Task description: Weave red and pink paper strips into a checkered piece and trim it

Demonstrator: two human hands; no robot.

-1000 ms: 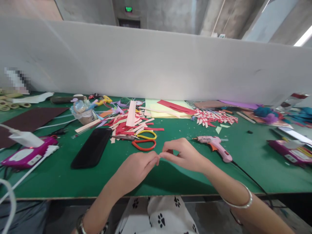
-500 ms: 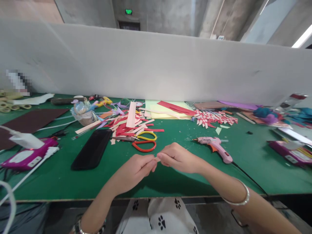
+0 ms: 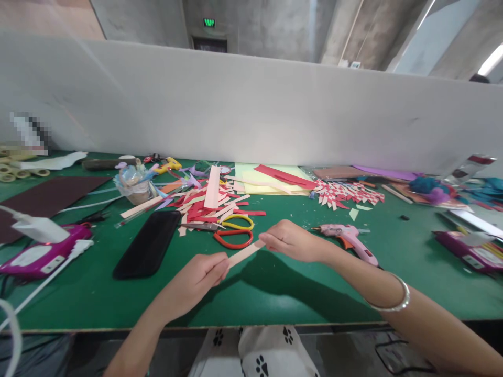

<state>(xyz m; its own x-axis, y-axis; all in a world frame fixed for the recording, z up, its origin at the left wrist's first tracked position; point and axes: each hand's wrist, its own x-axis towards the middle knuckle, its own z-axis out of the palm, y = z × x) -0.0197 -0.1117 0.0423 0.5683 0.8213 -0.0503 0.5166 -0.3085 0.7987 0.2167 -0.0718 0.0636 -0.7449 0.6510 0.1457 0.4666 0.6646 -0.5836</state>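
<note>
A narrow pale pink paper strip (image 3: 245, 253) is stretched between my hands above the green table. My left hand (image 3: 206, 273) pinches its lower left end. At the upper right end, my right hand (image 3: 288, 241) grips it between thumb and fingers. Just behind the strip lie scissors (image 3: 234, 239) with one yellow and one red handle loop. Past them is a pile of red and pale pink paper strips (image 3: 200, 204). To the right of my right hand rests a pink glue gun (image 3: 349, 238).
A black phone (image 3: 147, 245) lies left of the scissors. Purple power strips sit at the left (image 3: 47, 251) and right (image 3: 469, 251). Woven red and white paper pieces (image 3: 341, 192) and yellow sheets (image 3: 271, 178) lie farther back, before a white partition (image 3: 243, 104).
My hands have moved apart, the left one down and to the left, the right one slightly right. More of the pale paper strip now shows between them.
</note>
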